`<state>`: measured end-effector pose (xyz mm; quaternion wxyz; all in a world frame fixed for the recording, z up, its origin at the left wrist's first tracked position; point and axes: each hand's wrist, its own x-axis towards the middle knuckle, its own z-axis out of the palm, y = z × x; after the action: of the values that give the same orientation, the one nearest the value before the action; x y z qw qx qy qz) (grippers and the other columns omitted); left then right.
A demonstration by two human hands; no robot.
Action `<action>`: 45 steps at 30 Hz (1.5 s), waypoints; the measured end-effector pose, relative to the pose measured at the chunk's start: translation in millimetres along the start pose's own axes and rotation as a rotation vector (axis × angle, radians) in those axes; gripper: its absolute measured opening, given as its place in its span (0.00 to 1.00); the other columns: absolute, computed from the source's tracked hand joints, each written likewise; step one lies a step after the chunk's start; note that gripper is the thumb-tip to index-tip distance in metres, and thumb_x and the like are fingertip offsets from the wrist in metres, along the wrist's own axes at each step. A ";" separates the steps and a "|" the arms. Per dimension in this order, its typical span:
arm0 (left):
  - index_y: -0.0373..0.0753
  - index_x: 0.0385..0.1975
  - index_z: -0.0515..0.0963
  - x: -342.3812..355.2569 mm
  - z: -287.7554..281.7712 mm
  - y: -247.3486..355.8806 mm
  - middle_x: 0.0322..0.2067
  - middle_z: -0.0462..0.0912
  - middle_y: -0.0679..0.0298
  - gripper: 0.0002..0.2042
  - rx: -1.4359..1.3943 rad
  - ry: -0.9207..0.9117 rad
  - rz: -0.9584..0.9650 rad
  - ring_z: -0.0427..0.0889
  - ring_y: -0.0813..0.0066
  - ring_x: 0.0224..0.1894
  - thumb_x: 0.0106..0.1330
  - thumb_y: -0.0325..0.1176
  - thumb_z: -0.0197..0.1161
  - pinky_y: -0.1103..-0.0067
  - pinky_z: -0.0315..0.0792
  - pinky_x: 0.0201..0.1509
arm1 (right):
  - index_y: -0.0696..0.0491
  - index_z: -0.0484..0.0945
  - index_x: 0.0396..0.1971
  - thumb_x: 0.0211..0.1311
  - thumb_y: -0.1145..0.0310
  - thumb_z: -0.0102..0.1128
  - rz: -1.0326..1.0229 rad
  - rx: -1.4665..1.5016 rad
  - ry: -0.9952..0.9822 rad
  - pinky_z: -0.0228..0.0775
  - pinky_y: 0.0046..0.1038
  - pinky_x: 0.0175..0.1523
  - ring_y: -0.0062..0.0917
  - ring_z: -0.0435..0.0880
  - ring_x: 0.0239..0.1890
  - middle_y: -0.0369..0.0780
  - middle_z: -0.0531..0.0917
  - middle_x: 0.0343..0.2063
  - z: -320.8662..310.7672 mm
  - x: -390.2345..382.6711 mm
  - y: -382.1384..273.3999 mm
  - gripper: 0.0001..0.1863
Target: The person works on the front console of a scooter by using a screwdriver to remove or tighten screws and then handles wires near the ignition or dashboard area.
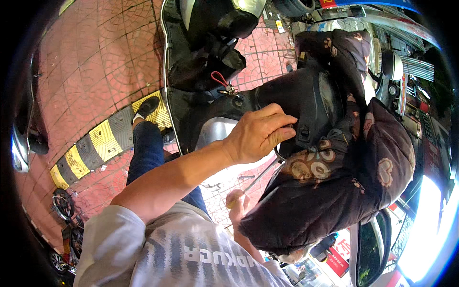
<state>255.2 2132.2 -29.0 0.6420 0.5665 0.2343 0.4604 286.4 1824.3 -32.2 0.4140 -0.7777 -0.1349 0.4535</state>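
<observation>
While left hand [260,134] curls closed on scooter panel edge [306,95], right hand [237,201] below grips screwdriver [260,176].

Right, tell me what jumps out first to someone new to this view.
The left hand at centre grips the edge of a black scooter panel. Just below, the right hand holds a slim metal tool angled up toward that panel. A dark quilted cover with round patterns fills the right side, and a yellow-and-black speed bump crosses the red paving at left.
</observation>
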 end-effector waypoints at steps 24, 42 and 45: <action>0.33 0.46 0.86 20.3 -22.5 -6.5 0.32 0.84 0.58 0.14 0.017 -0.217 0.074 0.83 0.67 0.35 0.72 0.38 0.66 0.74 0.74 0.39 | 0.59 0.77 0.31 0.70 0.46 0.57 -0.085 -0.025 0.063 0.63 0.28 0.29 0.21 0.71 0.23 0.38 0.76 0.21 -92.5 -18.0 31.7 0.27; 0.28 0.50 0.83 51.7 -48.4 10.9 0.36 0.85 0.56 0.18 0.093 -0.520 -0.049 0.84 0.70 0.39 0.71 0.39 0.66 0.77 0.75 0.44 | 0.60 0.80 0.32 0.65 0.55 0.66 0.264 -0.605 0.146 0.66 0.33 0.31 0.23 0.71 0.24 0.40 0.75 0.19 -18.2 -149.9 -7.4 0.20; 0.27 0.52 0.82 67.3 -53.4 15.4 0.37 0.86 0.55 0.19 0.116 -0.659 -0.075 0.83 0.73 0.38 0.71 0.39 0.66 0.78 0.74 0.44 | 0.59 0.77 0.33 0.66 0.59 0.66 0.183 -0.411 0.175 0.61 0.30 0.30 0.20 0.67 0.24 0.35 0.72 0.19 29.1 -165.4 -58.6 0.16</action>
<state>237.6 2216.2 -12.9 0.6664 0.7114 0.0608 0.2146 180.9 1779.1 103.8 0.2141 -0.8910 -0.1169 0.3828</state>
